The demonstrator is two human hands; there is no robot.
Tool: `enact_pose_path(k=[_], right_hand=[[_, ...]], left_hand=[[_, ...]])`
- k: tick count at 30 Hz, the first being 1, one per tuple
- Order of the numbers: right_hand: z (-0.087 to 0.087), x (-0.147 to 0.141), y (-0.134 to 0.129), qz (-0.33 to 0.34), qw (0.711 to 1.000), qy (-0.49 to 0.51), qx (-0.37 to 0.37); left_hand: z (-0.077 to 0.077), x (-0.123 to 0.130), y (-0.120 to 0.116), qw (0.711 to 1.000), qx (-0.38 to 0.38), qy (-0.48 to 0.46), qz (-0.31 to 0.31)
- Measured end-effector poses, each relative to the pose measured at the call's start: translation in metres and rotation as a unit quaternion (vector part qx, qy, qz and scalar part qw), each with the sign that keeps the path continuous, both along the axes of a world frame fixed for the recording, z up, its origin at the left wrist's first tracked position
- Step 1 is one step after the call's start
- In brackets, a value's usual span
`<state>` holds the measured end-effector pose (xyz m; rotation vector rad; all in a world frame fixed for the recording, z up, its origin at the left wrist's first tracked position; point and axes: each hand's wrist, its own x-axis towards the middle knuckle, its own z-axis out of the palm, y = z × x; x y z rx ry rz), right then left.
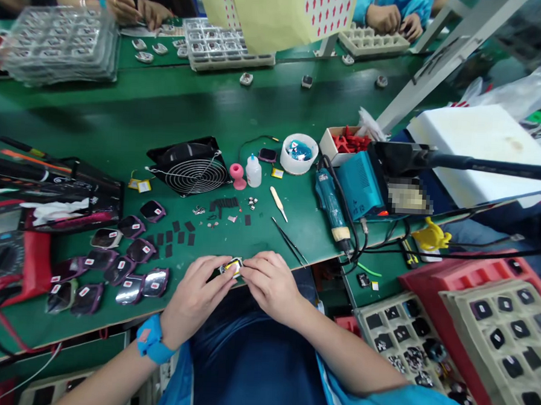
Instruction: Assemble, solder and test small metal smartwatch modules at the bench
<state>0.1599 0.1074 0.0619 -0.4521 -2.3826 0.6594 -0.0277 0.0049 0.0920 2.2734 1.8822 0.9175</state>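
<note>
My left hand (197, 298) and my right hand (269, 281) meet at the near edge of the green table (121, 116). Between their fingertips sits a small watch-like casing (232, 266) with a yellow part showing. Both hands pinch it from either side. A blue band wraps my left wrist. Thin black tweezers (289, 241) lie just right of my right hand. Small dark square pads (178, 237) lie on the table ahead of my left hand.
Several dark casings (113, 267) lie at the left, beside a red meter (8, 261). A black fan (190, 168), glue bottle (253, 171), white bowl (299, 154) and blue electric screwdriver (331, 209) stand ahead. Trays of parts (481, 340) sit right. Other people's hands work at the far side.
</note>
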Motion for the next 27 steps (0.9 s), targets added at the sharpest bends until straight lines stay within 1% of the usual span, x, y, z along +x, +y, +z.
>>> enact_pose_path(k=[3,7,10,15,20,22,24,26,27], right_hand=[[0.000,0.001,-0.001,0.000,1.000,-0.027,0.015],[0.001,-0.002,-0.002,-0.025,0.998,-0.032,0.048],[0.000,-0.003,-0.002,-0.028,0.998,-0.032,0.054],[-0.003,-0.003,0.000,-0.009,0.999,-0.042,0.023],[0.001,-0.001,0.001,-0.023,0.999,-0.019,-0.024],[0.006,0.001,0.003,-0.021,0.999,-0.020,-0.038],[0.012,0.006,0.005,-0.007,0.998,-0.022,-0.061],[0.020,0.013,0.006,0.014,0.993,0.001,-0.117],[0.023,0.016,0.005,0.025,0.986,0.021,-0.165]], left_hand=[[0.000,-0.002,0.000,1.000,-0.010,0.025,-0.010],[0.001,-0.001,0.004,0.998,-0.004,0.053,-0.022],[0.000,0.000,0.006,0.998,-0.006,0.060,-0.016],[-0.003,0.000,0.004,0.999,-0.012,0.029,0.007],[-0.001,0.005,0.005,0.999,-0.025,0.000,0.041],[0.001,0.009,0.006,0.996,-0.042,-0.037,0.072],[0.003,0.015,0.004,0.983,-0.064,-0.128,0.114],[0.004,0.020,0.000,0.952,-0.109,-0.254,0.134],[0.005,0.023,-0.003,0.930,-0.137,-0.312,0.135]])
